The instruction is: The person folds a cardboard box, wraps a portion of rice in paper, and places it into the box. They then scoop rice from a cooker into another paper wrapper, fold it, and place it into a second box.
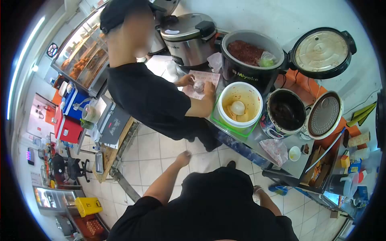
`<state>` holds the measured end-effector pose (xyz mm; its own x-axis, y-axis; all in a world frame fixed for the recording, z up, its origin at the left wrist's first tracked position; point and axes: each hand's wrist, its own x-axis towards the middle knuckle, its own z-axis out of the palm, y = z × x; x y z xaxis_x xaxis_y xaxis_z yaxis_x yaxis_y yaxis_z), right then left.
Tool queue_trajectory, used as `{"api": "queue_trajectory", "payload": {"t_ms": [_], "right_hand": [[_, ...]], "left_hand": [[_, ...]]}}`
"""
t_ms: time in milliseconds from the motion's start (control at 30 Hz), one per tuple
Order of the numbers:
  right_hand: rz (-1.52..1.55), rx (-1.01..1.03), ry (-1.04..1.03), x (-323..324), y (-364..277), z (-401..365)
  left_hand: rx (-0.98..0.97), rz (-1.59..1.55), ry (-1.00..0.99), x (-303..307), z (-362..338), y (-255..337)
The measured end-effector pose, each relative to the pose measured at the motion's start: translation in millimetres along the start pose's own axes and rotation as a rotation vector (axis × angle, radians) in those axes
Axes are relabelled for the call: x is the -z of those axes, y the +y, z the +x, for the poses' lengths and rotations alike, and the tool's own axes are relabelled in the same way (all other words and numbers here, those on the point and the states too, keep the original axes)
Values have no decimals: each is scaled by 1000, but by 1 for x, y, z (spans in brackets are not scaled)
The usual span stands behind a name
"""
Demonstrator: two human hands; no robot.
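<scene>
My left hand [184, 158] hangs over the tiled floor, its fingers loosely curled, with nothing visible in it. Low beside my body, my right hand [257, 189] shows only in part; its fingers are too small and hidden to read. Neither hand touches the counter. Ahead of me, a co-worker in black [148, 100] bends over the counter, both hands around a small plastic-wrapped bundle [198, 85] on printed pink paper [211, 77]. Nearest me on the counter, a white bucket [225, 116] with orange smears holds a white ladle-like scoop [237, 108].
An uncovered Miyako cooker [247, 77] holds reddish-brown food; its lid [321, 52] leans right. A dark-lined pot [286, 110] stands near a crumpled bag [274, 150] and a small cup [294, 153]. Left are a red cooler [69, 126] and a wooden-edged table [116, 146].
</scene>
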<state>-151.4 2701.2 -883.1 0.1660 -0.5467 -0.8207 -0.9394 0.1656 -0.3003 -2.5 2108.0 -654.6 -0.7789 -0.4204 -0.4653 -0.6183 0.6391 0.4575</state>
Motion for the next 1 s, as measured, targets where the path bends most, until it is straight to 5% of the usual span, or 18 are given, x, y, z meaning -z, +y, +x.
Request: {"api": "queue_trajectory", "payload": {"t_ms": [33, 100, 167, 267, 333, 367, 433, 500, 567, 600, 633, 700, 767, 833, 933, 1000], "right_hand": [[25, -114, 117, -22, 21, 5], [95, -324, 302, -78, 15, 20], [473, -443, 162, -39, 16, 8], [449, -446, 156, -50, 55, 20], [910, -586, 364, -21, 64, 1], [901, -592, 368, 4, 65, -12], [396, -124, 564, 73, 52, -48], [378, -72, 271, 244, 11, -119], [491, -202, 279, 356, -25, -169], [699, -86, 435, 401, -40, -198], [902, 37, 599, 444, -52, -224], [1245, 198, 572, 531, -66, -264], [1448, 452, 654, 615, -68, -294], [1741, 590, 946, 659, -42, -269], [1670, 415, 1143, 753, -19, -227], [1670, 328, 1136, 794, 5, -185]], "left_hand": [[-342, 174, 18, -9, 23, 16], [-334, 37, -94, 24, 12, 119], [-388, -65, -186, 29, 8, 158], [-326, -139, -232, 14, 20, 144], [-317, -4, -259, 11, 28, 105], [-202, 26, -230, 10, 24, 79], [117, 21, -216, -4, 14, 3], [313, 97, -228, 0, -14, -55], [515, 140, -258, -50, -24, -193], [489, 290, -403, -90, -19, -247], [568, 225, -420, -25, -61, -195], [723, 182, -641, -59, -74, -294], [756, 78, -562, -43, -86, -272], [801, -17, -499, -32, -106, -245], [751, -342, -145, -3, -98, -208], [595, -441, 47, -38, -80, -244]]}}
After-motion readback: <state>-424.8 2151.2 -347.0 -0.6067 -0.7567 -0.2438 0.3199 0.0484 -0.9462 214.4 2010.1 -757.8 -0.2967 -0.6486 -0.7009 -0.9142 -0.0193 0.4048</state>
